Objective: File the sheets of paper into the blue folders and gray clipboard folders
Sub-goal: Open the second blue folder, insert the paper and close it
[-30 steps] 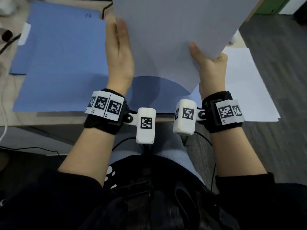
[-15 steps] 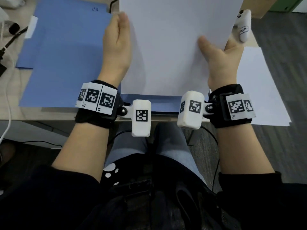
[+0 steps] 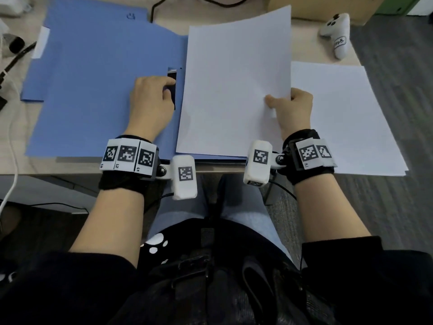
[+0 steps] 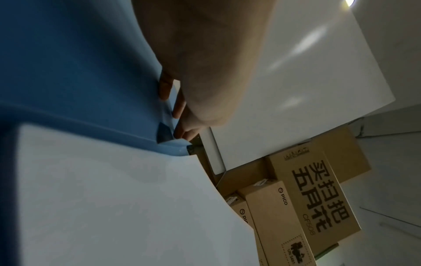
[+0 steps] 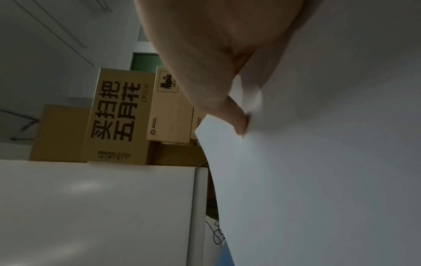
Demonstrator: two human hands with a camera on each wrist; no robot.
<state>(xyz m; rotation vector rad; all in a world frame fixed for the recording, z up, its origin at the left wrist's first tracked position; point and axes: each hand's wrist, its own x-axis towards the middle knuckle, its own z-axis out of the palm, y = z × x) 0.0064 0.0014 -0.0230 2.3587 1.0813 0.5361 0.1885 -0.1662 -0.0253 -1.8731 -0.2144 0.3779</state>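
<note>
An open blue folder [image 3: 100, 85] lies flat on the desk. A white sheet [image 3: 234, 85] slants over the folder's right half, its far end slightly raised. My right hand [image 3: 281, 102] pinches the sheet's right edge, thumb on top; the right wrist view shows the thumb [image 5: 239, 122] pressed on the sheet [image 5: 318, 162]. My left hand [image 3: 168, 87] is off the sheet, its fingers curled on the black clip bar [image 3: 172, 95] by the folder's spine. In the left wrist view its fingertips [image 4: 180, 108] hook the blue folder's [image 4: 79, 63] edge.
A stack of white paper [image 3: 339, 118] lies at the desk's right, overhanging the front edge. A second blue folder [image 3: 30, 90] pokes out at the left. A white controller [image 3: 337, 34] sits far right, cables [image 3: 11, 137] run at the left, cardboard boxes [image 5: 118, 115] stand behind.
The sheet, held up in both hands, has come down over the folder's right half. My left hand let go of it and moved to the black clip bar.
</note>
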